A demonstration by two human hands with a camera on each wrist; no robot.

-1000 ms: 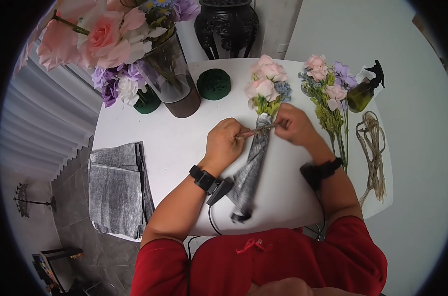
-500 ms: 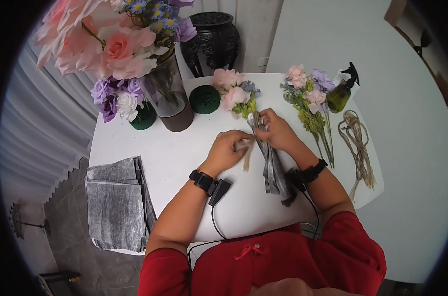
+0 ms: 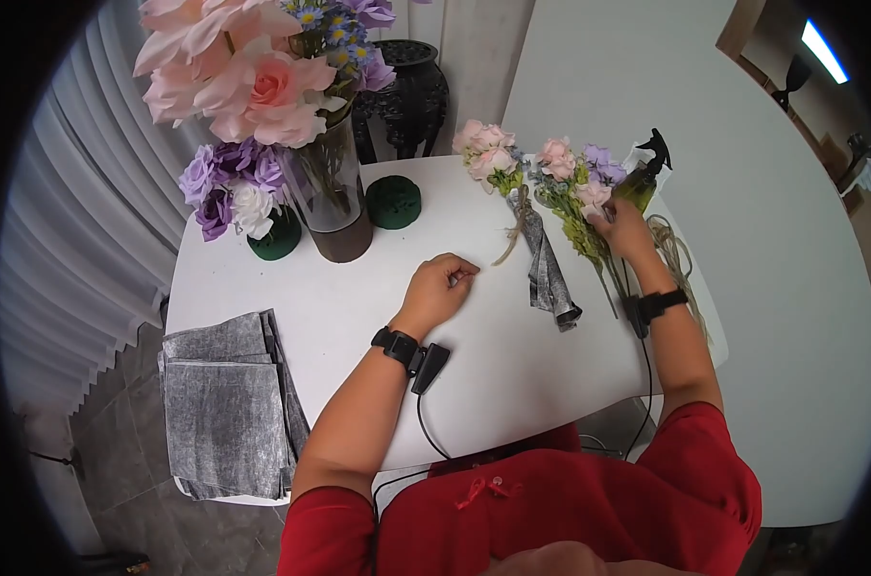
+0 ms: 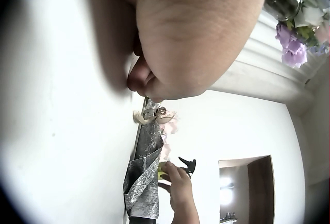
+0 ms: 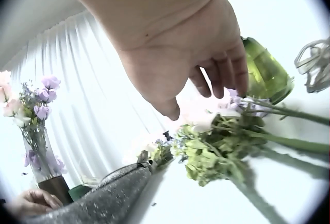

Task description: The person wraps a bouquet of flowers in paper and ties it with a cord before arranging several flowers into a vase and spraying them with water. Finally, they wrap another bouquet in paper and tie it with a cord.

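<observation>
My right hand [image 3: 627, 233] is over the loose flower stems [image 3: 581, 230], with pink and purple blooms. In the right wrist view its fingers [image 5: 225, 72] reach down above the blooms, apart from each other and not closed round a stem. A small bouquet with pink flowers [image 3: 488, 152] lies between my hands, its stems inside a grey wrap [image 3: 543, 269]. Twine [image 3: 520, 216] is tied round the neck of the wrap, one end trailing on the table. To the left of it, my left hand [image 3: 435, 293] rests on the table, fingers loosely curled and holding nothing.
Behind the loose flowers stands a green spray bottle [image 3: 637, 184], with a twine bundle [image 3: 680, 254] nearby. Grey wrapping sheets [image 3: 226, 422] are stacked at the left edge. A tall flower vase [image 3: 344, 240] and a green foam block [image 3: 394, 202] stand at the back left.
Both hands have let go of the twine and the wrapped bouquet, which now lies farther back on the table. My right hand has moved right to the loose flowers.
</observation>
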